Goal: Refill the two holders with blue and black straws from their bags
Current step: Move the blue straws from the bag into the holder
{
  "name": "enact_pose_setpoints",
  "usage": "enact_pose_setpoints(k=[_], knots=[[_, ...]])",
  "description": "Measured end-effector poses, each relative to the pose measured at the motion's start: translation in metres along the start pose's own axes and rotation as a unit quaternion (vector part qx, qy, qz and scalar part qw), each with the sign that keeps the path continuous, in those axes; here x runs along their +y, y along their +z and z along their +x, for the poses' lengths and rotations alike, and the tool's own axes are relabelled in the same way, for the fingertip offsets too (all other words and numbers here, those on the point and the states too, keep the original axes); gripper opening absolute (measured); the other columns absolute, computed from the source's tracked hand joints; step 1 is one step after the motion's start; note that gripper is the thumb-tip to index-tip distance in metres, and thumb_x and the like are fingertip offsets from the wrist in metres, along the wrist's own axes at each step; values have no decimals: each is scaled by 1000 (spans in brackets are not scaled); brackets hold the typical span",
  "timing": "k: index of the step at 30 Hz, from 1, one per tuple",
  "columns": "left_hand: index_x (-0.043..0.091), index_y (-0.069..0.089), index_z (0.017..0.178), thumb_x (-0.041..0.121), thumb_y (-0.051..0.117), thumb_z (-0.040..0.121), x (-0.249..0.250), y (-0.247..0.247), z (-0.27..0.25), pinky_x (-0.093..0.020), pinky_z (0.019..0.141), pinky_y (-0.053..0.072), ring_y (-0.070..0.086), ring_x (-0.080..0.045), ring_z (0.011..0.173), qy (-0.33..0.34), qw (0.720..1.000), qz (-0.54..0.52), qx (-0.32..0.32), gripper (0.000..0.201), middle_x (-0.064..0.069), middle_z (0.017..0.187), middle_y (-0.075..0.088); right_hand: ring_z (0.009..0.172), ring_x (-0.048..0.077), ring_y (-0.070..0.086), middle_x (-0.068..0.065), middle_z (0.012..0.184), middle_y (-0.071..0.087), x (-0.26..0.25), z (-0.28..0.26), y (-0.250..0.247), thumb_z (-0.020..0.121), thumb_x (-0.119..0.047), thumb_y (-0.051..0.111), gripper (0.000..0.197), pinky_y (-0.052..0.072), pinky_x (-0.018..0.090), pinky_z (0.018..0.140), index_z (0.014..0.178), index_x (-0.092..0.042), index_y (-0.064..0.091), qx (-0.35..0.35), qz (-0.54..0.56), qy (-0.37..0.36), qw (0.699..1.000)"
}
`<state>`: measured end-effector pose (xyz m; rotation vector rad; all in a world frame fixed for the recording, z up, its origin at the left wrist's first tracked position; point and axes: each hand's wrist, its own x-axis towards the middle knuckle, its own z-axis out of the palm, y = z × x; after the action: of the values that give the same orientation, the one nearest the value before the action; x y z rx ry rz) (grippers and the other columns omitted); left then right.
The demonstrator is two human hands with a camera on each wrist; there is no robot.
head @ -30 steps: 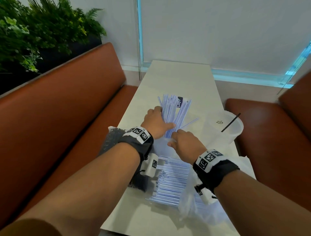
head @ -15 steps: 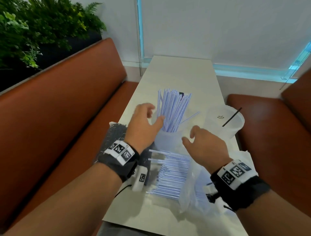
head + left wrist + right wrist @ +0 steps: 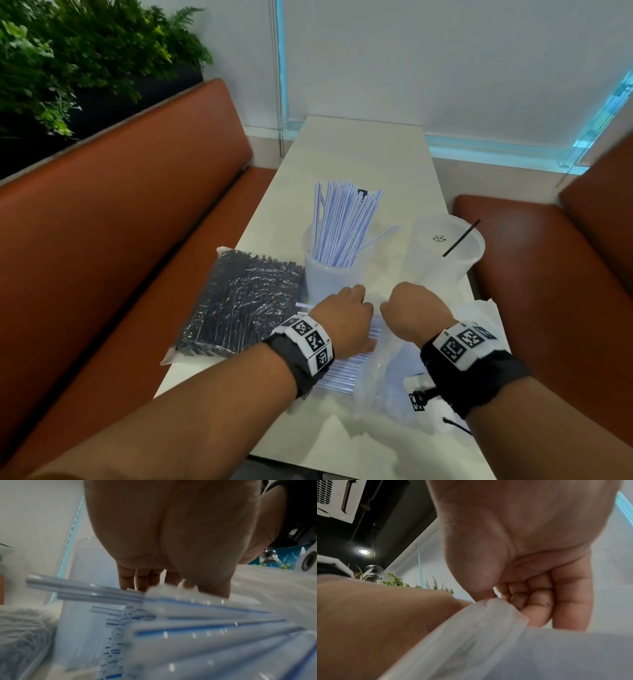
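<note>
Since the earlier frame, we lowered both hands from the holder [image 3: 330, 274] onto the loose blue straws [image 3: 342, 371] on the surface [image 3: 359, 147]. Blue-striped white straws stood bundled in that holder. Our left hand [image 3: 346, 320] lay on the pile; its fingers [image 3: 137, 580] were blurred, grip indeterminate. Only the wrist view showed the right hand [image 3: 412, 313], fingers [image 3: 536, 599] curled, pinching the clear bag [image 3: 488, 635].

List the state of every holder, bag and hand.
Left holder: upright, holding blue straws.
Right holder: upright, one black straw.
Black-straw bag: flat, full.
Blue-straw bag: open, lying flat.
Left hand: on loose blue straws.
Right hand: pinching bag edge.
</note>
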<state>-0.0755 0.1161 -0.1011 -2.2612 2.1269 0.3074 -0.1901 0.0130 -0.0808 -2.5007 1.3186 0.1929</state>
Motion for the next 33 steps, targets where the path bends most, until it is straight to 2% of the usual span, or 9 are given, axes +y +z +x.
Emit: enact_pose_setpoints(k=[3,11,13,15,17,22,25,29,33], knots=[[8,58,121,51,54,94,2,7,1,-39,80,41,47,-29,109,4,999,14,-29,50,-11,119,49,69,17,50,-3,73,46,0,0,2,95,-20,51,27,39,28,65,70,-17,42,-10,3,2,1000],[9,53,130,39,54,100,5,1,6,-40,77,44,53,-30,109,30,998,30,-36,42,-10,119,52,78,23,58,-1,74,50,2,0,0,93,-32,53,30,39,29,65,68,-17,46,-18,-5,-13,1000],[10,54,131,31,53,101,2,-2,5,-39,72,42,52,-29,109,32,998,52,-17,36,-10,119,51,84,21,61,-2,87,58,2,-3,-3,91,-37,55,23,41,29,66,82,-17,57,6,0,-8,1000],[10,55,129,18,52,99,-2,-6,3,-38,68,39,53,-29,108,28,997,75,-7,31,-10,118,51,95,21,63,-1,110,58,1,-5,-4,91,-38,55,22,44,31,74,109,-27,62,32,7,-13,999],[10,53,126,13,50,99,-7,-11,0,-38,66,38,56,-30,104,18,995,93,-13,28,-10,117,54,102,20,62,-2,119,55,0,-6,-5,92,-35,54,29,48,33,83,119,-36,63,34,16,-28,999],[12,50,117,7,50,96,-34,-18,-15,-38,61,43,65,-30,86,-8,992,123,-23,22,-7,101,64,111,20,60,-6,119,60,-1,-4,-6,92,-29,50,29,49,35,89,112,-35,71,20,15,-39,999],[14,52,120,12,57,94,-64,-21,-27,-43,76,54,64,-28,89,18,991,131,-3,27,-6,101,63,108,21,60,-7,117,61,2,-1,-5,94,-26,47,32,48,34,85,112,-32,72,16,28,-35,999],[24,55,118,31,57,98,-108,-17,-46,-39,84,52,62,-23,96,6,994,104,20,22,0,107,63,96,17,58,-10,104,61,10,3,1,98,-25,47,28,47,32,81,108,-26,74,25,62,-34,997],[29,55,109,27,50,98,-148,-15,-65,-37,83,45,62,-19,97,-52,993,96,40,13,6,105,63,72,24,59,2,69,59,12,7,2,100,-36,50,41,45,34,64,68,-13,60,35,110,-33,993]])
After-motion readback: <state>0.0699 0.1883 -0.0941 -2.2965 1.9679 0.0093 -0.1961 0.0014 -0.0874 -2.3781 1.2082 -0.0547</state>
